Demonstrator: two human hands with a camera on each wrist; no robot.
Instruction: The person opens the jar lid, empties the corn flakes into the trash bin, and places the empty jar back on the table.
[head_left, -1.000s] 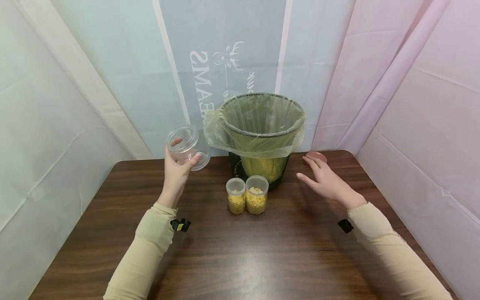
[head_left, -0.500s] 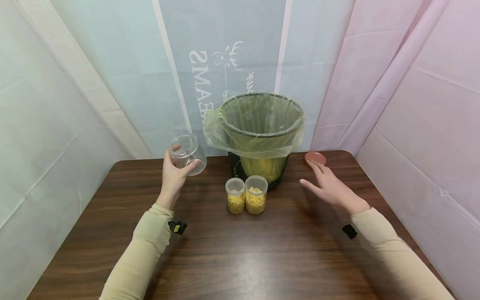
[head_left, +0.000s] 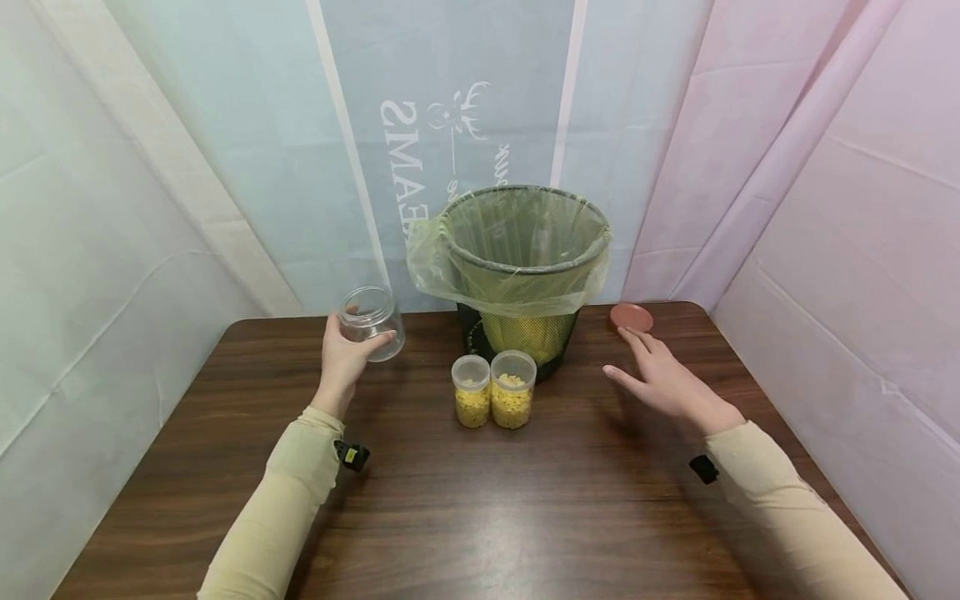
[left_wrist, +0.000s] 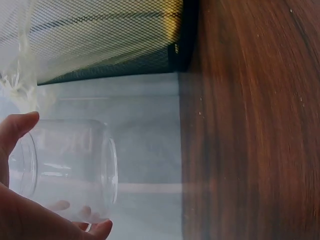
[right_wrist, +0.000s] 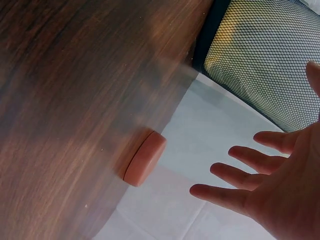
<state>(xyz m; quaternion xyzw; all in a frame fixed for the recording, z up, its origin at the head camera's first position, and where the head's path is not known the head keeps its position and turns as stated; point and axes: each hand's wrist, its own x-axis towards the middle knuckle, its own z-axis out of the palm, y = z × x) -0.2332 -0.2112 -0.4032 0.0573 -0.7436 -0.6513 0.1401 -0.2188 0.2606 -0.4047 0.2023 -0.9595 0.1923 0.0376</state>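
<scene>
Left hand [head_left: 342, 364] grasping clear jar [head_left: 381, 318] thumb-to-fingers; right hand [head_left: 667, 381] fingers extended, free, red lid [head_left: 632, 317] just beyond fingertips.

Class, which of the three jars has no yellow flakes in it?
The big jar in the left hand. The small jars, side by side on the table, both contain yellow flakes.

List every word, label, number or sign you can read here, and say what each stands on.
"SMAE", running down the back curtain; its lower end is hidden by the bin liner.
Smaller lettering by the deer emblem: too partial to read.
Marking on the bin: too small.
Yellow label on the left-wrist device: too small.
</scene>
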